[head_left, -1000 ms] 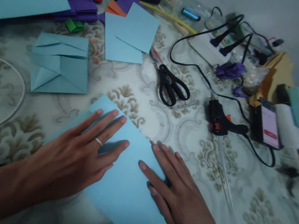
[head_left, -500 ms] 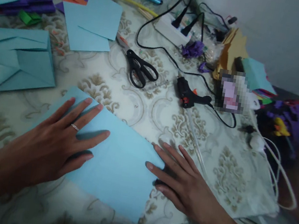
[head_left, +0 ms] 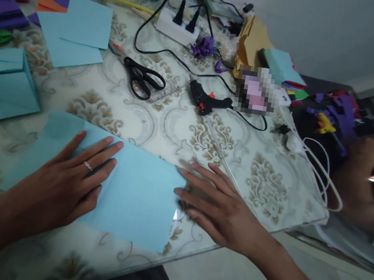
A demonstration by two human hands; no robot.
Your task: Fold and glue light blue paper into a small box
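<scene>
A light blue paper sheet (head_left: 139,194) lies on the patterned table near its front edge. Across the sheet's left part rests my left hand (head_left: 78,175), a ring on one finger and the fingers spread flat on the paper. My right hand (head_left: 216,201) touches the sheet's right edge with its fingertips, fingers apart, the palm over the table. Left of the sheet stands a folded light blue paper bag (head_left: 7,88). Black-handled scissors (head_left: 142,76) and a black glue gun (head_left: 206,98) lie beyond the sheet, with a clear stick below the gun.
At the back are a white power strip (head_left: 176,27) with black cables, blue paper squares (head_left: 84,24), purple paper (head_left: 3,2) and brown paper (head_left: 254,42). White cables (head_left: 326,181) loop over the right corner. Another person's arm (head_left: 357,186) shows at the far right.
The view has shifted right, so the table items appear further left. My left hand's fingers are closer together, and more of the sheet's left part shows. My right hand remains at the sheet's right edge.
</scene>
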